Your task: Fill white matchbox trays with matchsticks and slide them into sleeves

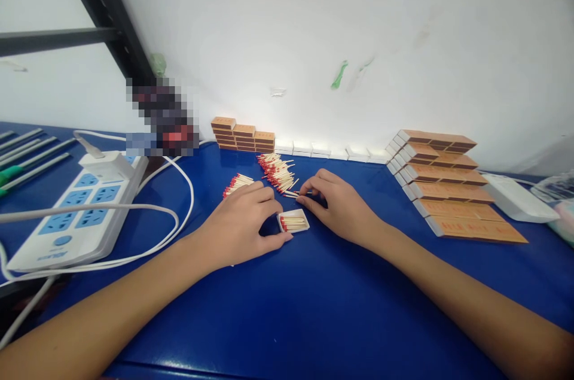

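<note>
My left hand [246, 221] grips a small white matchbox tray [301, 213] at its left end, between thumb and fingers. Red-tipped matches [293, 224] lie side by side in the tray. To the right and slightly behind it, my right hand [343, 206] is closed in a pinch on a few matches [291, 193] at the near edge of a loose match pile [277, 172]. A smaller match pile [237, 182] shows just behind my left hand and is partly hidden by it.
Along the wall stand a stack of closed matchboxes [244, 136], a row of white trays [320, 151] and a large stepped stack of boxes [448, 188]. A power strip [85, 206] with white cables lies at left. A white device [520, 197] sits at right on the blue table [287, 320].
</note>
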